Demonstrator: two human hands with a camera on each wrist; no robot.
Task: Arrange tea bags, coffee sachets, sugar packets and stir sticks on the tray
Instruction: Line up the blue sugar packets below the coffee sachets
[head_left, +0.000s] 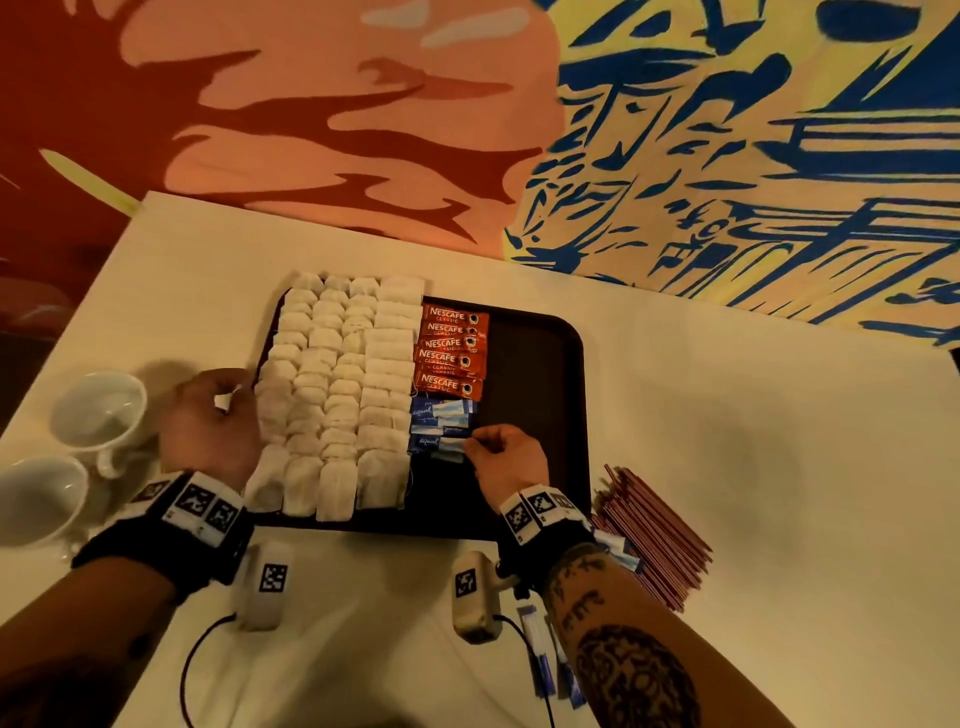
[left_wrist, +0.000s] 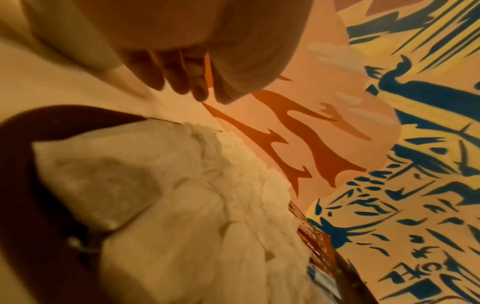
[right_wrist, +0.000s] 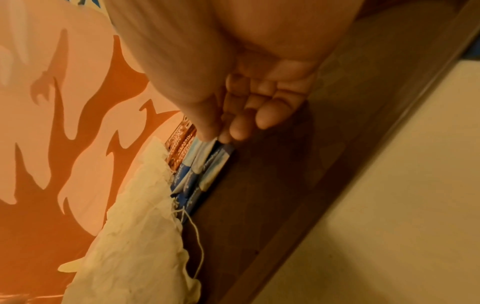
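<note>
A dark tray (head_left: 535, 374) lies on the white table. White tea bags (head_left: 337, 384) fill its left part in rows. Beside them runs a column of red coffee sachets (head_left: 452, 348), with blue sugar packets (head_left: 436, 426) below. My right hand (head_left: 470, 444) is over the tray's near middle. In the right wrist view my right hand (right_wrist: 215, 139) pinches the end of one sugar packet (right_wrist: 202, 162) with thumb and forefinger. My left hand (head_left: 228, 402) hovers at the tray's left edge beside the tea bags (left_wrist: 207, 205); its fingers (left_wrist: 182, 82) point down and nothing shows in them. Red-brown stir sticks (head_left: 654, 540) lie bundled right of the tray.
Two white cups (head_left: 98, 410) (head_left: 41, 493) lie on their sides on the table to the left. More sugar packets (head_left: 540, 649) lie near the table's front, beside my right forearm. The tray's right half is bare. A painted wall rises behind the table.
</note>
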